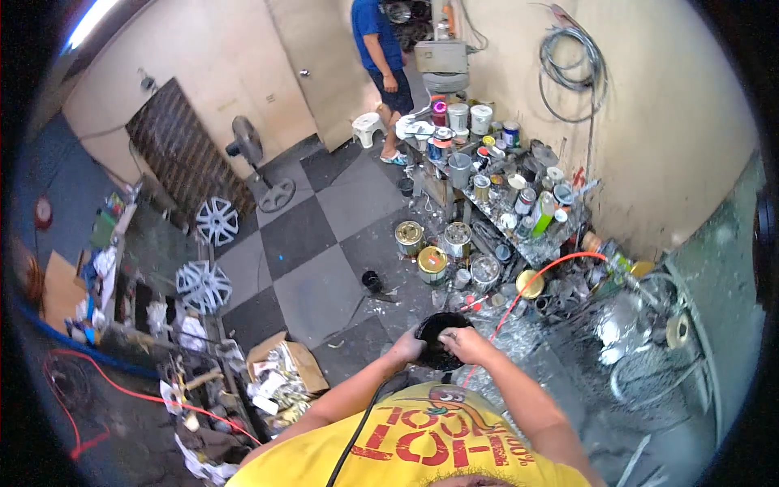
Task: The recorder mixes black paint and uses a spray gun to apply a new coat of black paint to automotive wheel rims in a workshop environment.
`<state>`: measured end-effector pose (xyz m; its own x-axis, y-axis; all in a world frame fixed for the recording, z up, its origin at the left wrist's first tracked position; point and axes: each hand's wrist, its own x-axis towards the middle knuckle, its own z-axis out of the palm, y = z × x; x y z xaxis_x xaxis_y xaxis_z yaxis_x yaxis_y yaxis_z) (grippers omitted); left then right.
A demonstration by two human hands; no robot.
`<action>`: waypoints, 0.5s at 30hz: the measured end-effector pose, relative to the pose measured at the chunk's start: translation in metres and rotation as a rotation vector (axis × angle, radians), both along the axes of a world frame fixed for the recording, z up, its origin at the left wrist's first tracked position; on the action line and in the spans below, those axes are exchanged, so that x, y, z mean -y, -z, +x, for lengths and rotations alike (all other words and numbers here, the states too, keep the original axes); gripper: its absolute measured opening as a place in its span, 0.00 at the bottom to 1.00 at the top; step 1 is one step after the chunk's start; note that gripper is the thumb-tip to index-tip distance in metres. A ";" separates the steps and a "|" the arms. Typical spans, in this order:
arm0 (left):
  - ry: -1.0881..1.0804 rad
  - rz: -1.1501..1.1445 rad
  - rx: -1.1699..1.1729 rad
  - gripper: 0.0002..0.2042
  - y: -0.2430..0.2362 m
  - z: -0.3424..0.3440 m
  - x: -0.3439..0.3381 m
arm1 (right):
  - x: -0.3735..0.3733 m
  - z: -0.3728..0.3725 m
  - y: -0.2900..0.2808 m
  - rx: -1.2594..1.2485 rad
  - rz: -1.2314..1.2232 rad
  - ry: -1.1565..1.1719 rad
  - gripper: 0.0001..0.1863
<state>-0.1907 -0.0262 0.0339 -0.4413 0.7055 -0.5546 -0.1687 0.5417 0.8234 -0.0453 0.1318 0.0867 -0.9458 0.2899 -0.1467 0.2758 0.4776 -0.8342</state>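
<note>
A person in a yellow shirt (316, 454) is holding a black round object (433, 347) in front of the chest, above the paint-spattered floor (320, 294). The left hand (408, 347) is keeping its grip closed on the object's left edge, while the right hand (468, 346) is reaching over the right side with its fingers bunched near the middle; whether that grip is pinching anything, one cannot tell. A black cable (355, 438) is running down across the shirt, just below the left hand. Beyond the hands, a golden-lidded can (432, 261) is standing on the floor among other open tins, and a small black cup (372, 282) is sitting to their left. An orange hose (560, 261) is curving past the right hand toward a cluttered counter (527, 250), which is carrying many cans, tubs and a bright green container (543, 213). On the left, a cardboard box (302, 365) is holding crumpled scraps, and two silver wheel covers are lying near a fan (247, 140). At the back, a co-worker in a blue top (376, 40) is standing beside a white stool (367, 122).
</note>
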 end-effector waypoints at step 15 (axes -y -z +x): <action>0.086 0.045 -0.026 0.31 0.009 0.009 -0.019 | -0.015 0.031 -0.005 0.248 0.405 0.209 0.14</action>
<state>-0.1819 -0.0068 0.0251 -0.3924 0.7650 -0.5106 -0.1014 0.5158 0.8507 -0.0147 0.1464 0.0921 -0.8130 0.5484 -0.1957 0.5653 0.6627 -0.4912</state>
